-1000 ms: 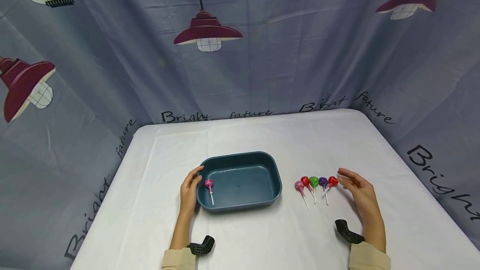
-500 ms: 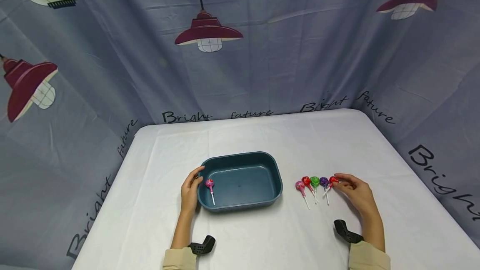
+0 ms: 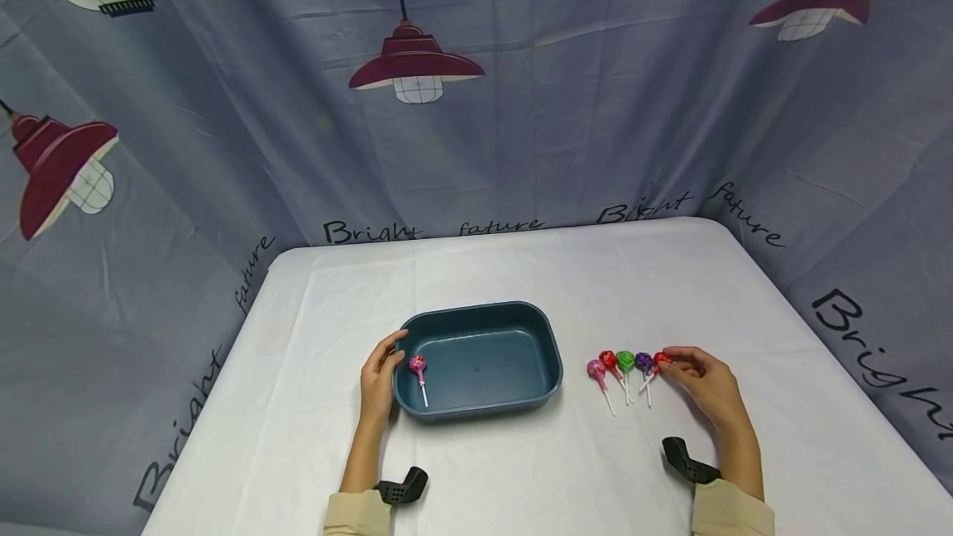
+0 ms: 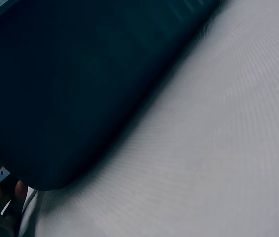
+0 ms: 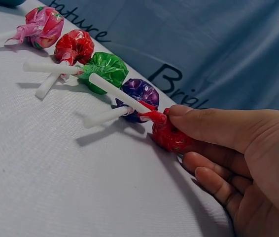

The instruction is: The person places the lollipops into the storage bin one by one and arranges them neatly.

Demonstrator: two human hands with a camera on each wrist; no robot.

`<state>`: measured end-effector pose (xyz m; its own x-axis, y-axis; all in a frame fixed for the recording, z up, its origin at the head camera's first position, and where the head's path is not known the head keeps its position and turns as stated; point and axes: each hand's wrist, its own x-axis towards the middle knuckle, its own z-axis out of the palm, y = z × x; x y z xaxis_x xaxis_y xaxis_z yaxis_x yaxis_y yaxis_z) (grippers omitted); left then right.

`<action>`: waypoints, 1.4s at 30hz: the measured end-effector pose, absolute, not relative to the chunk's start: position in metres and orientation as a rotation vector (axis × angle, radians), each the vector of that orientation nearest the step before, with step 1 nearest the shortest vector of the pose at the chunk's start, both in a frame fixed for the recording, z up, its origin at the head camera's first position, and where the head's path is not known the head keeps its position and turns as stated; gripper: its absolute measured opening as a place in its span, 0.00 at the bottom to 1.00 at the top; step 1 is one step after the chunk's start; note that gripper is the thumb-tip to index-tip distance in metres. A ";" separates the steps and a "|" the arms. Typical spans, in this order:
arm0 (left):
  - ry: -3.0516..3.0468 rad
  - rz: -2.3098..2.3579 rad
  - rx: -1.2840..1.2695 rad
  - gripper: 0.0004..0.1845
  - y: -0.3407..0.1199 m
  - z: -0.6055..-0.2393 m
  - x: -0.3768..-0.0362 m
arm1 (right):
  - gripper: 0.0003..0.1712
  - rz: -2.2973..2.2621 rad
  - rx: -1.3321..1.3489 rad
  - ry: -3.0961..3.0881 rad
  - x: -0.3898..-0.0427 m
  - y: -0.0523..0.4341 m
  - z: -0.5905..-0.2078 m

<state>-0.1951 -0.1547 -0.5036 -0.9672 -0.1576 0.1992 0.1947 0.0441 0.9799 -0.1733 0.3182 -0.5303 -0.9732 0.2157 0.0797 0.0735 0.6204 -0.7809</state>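
A dark teal plastic box (image 3: 476,413) sits on the table. At its left end, my left hand (image 3: 378,383) holds the rim and end wall; some of its fingers (image 4: 18,192) show past the dark wall in the left wrist view. A pink lollipop (image 3: 418,365) lies inside the box, near that hand. My right hand (image 3: 707,383) pinches the head of a red lollipop (image 5: 168,136) between thumb and fingers. Its stick crosses over the purple lollipop (image 5: 140,96). Further left lie a green lollipop (image 5: 107,71), another red lollipop (image 5: 75,47) and another pink lollipop (image 5: 46,25).
A white cloth (image 3: 521,470) covers the table. Grey-blue curtains (image 3: 514,147) printed with lamps and lettering hang behind it and at both sides. Black wrist-worn devices (image 3: 402,486) sit at both wrists, next to beige sleeves.
My right hand has moved slightly left and closed its thumb and fingers on the rightmost red lollipop. The left hand stays at the box.
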 end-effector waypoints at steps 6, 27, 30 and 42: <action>-2.055 -2.029 -0.052 0.16 -0.156 -0.510 -0.198 | 0.23 1.273 -0.215 -2.676 -0.172 0.318 -0.530; -1.993 -2.004 -0.069 0.16 -0.158 -0.534 -0.208 | 0.23 1.523 -0.101 -2.475 -0.178 0.311 -0.513; -1.989 -2.013 -0.059 0.16 -0.158 -0.533 -0.209 | 0.22 1.502 -0.009 -2.481 -0.188 0.305 -0.500; -2.077 -1.980 -0.060 0.16 -0.155 -0.508 -0.197 | 0.17 1.594 0.413 -2.507 -0.212 0.223 -0.418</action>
<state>-0.1970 -0.1551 -0.5085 -0.9626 -0.1551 0.2221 0.2144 0.0647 0.9746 -0.2120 0.2226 -0.4178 -0.9522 -0.1534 0.2642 -0.3043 0.4003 -0.8644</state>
